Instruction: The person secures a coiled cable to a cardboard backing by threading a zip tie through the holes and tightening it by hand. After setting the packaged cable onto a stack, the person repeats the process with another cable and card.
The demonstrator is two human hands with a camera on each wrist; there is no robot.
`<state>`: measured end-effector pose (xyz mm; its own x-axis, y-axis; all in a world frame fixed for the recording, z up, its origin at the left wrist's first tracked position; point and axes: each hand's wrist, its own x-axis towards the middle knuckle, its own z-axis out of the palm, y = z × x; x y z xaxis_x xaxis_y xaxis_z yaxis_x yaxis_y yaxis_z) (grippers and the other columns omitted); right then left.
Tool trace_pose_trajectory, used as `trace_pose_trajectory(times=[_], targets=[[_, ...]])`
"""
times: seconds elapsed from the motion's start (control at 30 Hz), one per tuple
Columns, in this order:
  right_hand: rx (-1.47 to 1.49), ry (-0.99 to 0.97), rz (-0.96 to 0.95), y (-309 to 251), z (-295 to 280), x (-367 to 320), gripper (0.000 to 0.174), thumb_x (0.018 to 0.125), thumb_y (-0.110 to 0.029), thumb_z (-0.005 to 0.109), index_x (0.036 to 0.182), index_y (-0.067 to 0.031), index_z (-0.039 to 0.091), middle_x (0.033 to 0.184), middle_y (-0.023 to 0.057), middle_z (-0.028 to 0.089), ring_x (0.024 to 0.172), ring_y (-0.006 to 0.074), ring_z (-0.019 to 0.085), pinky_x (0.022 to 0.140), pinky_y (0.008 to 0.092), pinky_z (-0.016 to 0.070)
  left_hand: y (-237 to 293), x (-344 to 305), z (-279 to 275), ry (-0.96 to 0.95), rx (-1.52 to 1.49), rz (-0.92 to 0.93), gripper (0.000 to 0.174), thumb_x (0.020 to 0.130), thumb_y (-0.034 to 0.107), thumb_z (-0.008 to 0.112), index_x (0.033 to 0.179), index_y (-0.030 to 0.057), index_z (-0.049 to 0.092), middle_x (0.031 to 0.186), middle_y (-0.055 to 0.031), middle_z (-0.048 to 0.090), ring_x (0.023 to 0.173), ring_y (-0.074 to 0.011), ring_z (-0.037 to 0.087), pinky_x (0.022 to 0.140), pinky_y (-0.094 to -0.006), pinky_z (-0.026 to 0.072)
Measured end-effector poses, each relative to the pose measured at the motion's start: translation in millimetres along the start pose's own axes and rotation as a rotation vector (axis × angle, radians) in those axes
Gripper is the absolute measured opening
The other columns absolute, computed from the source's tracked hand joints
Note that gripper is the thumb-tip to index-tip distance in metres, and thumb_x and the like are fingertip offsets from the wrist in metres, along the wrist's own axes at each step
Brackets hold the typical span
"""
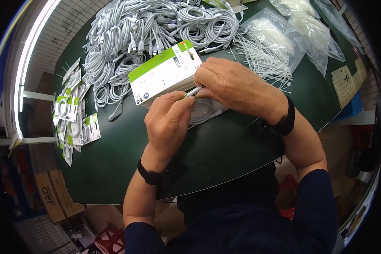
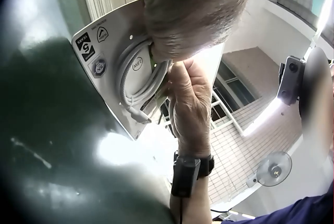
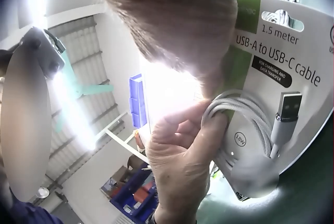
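Note:
Both hands meet over the near side of the table at a printed packaging card [image 3: 261, 70] that bears a coiled white USB cable [image 3: 245, 114]. The card's text reads 1.5 meter USB-A to USB-C cable. With thumb and fingers, my left hand [image 1: 169, 116] pinches the card and coil at the left. From the right, my right hand [image 1: 239, 89] pinches them at the same spot, fingertips close to the left ones. A metal USB-A plug [image 3: 288, 109] sticks out beside the coil. The fingers partly hide the card's middle. Just behind stands a stack of flat cards [image 1: 165, 76].
Heaps of coiled white cables [image 1: 127, 38] cover the table's far side. Finished-looking carded cables [image 1: 72, 114] lie piled at the left. White cable ties [image 1: 266, 59] spread at the far right beside clear plastic bags [image 1: 311, 36]. The table's curved edge [image 1: 224, 184] runs before the person.

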<state>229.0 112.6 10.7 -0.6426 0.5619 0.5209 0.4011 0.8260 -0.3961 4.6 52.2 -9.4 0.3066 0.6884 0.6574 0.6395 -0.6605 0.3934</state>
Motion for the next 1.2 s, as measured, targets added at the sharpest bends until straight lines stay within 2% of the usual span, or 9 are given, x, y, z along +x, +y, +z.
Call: trace_pose_trajectory(times=[0.13,0.23,0.33,0.4,0.57,0.67,0.9,1.0,1.2], targets=[[0.039,0.03,-0.053,7.6,-1.0,0.8,0.018,0.094,-0.011,0.075,0.101,-0.003,0.059,0.091,0.0123,0.061,0.087,0.0355,0.064,0.081,0.0424,0.0531,-3.1,-3.8,-1.6,-0.016,-0.03,-0.066,0.029,0.079,-0.007,0.083,0.104,0.0061,0.076,0.098,-0.0081,0.075,0.085,-0.027,0.072,0.073,-0.0371,0.0574],[0.086,0.014,0.0,14.6,-16.2,2.6,0.02,0.093,-0.01,0.076,0.103,-0.0029,0.06,0.092,0.0122,0.063,0.086,0.0351,0.064,0.079,0.0424,0.0538,-6.1,-5.4,-1.8,-0.001,-0.05,-0.118,0.028,0.079,-0.007,0.083,0.103,0.0057,0.076,0.098,-0.0081,0.075,0.085,-0.0268,0.072,0.072,-0.037,0.0574],[0.161,0.01,0.04,4.7,-20.2,3.1,0.02,0.092,-0.01,0.078,0.104,-0.0034,0.062,0.092,0.0115,0.065,0.084,0.0341,0.065,0.076,0.0425,0.0544,0.1,-1.0,0.8,0.039,0.013,0.03,0.03,0.077,-0.008,0.083,0.103,0.0055,0.076,0.098,-0.0084,0.075,0.085,-0.0271,0.071,0.072,-0.0366,0.0571],[0.253,0.028,0.068,-5.7,-23.5,5.0,0.021,0.09,-0.01,0.08,0.103,-0.0044,0.065,0.093,0.0102,0.067,0.083,0.0327,0.066,0.074,0.0427,0.0549,-0.5,-0.2,-0.6,0.049,0.018,0.04,0.03,0.076,-0.008,0.083,0.103,0.0056,0.076,0.099,-0.0084,0.075,0.084,-0.0271,0.071,0.072,-0.0365,0.0571],[0.232,0.007,0.03,-5.0,-18.1,6.6,0.023,0.087,-0.012,0.083,0.104,-0.006,0.068,0.094,0.0081,0.069,0.084,0.0304,0.069,0.074,0.0416,0.0557,2.1,2.6,-3.5,0.035,0.037,0.097,0.032,0.074,-0.007,0.084,0.102,0.0062,0.076,0.099,-0.0083,0.075,0.084,-0.0269,0.071,0.071,-0.0362,0.057],[-0.005,0.026,-0.129,-6.8,-11.3,5.9,0.026,0.086,-0.013,0.084,0.107,-0.0077,0.07,0.091,0.0073,0.07,0.083,0.0295,0.07,0.071,0.04,0.0554,0.7,0.1,-3.0,0.04,0.03,0.103,0.032,0.073,-0.006,0.084,0.101,0.0064,0.076,0.099,-0.0081,0.075,0.084,-0.0267,0.07,0.071,-0.0361,0.0569],[0.064,0.047,-0.112,0.0,-3.6,8.0,0.022,0.089,-0.011,0.081,0.105,-0.0072,0.066,0.086,0.0086,0.068,0.079,0.0302,0.069,0.067,0.041,0.0542,-0.5,1.2,-2.8,0.067,0.032,0.099,0.03,0.074,-0.006,0.083,0.1,0.0068,0.076,0.097,-0.0074,0.074,0.083,-0.0261,0.07,0.07,-0.0358,0.0566],[0.071,0.047,-0.088,-2.1,-1.4,6.9,0.02,0.091,-0.009,0.079,0.103,-0.0063,0.064,0.086,0.0093,0.067,0.078,0.0309,0.069,0.066,0.0412,0.054,0.1,1.4,-6.6,0.029,0.03,0.068,0.022,0.079,-0.008,0.084,0.096,0.0029,0.076,0.094,-0.0108,0.076,0.084,-0.0265,0.074,0.072,-0.0344,0.0589],[0.148,0.05,-0.081,1.3,0.7,5.5,0.018,0.094,-0.006,0.076,0.104,-0.0045,0.062,0.087,0.0111,0.066,0.077,0.0325,0.068,0.066,0.0407,0.0539,-1.8,-3.6,-3.0,0.057,0.019,0.064,0.022,0.079,-0.007,0.084,0.096,0.0042,0.077,0.094,-0.0095,0.075,0.082,-0.0257,0.073,0.07,-0.0345,0.0582]])
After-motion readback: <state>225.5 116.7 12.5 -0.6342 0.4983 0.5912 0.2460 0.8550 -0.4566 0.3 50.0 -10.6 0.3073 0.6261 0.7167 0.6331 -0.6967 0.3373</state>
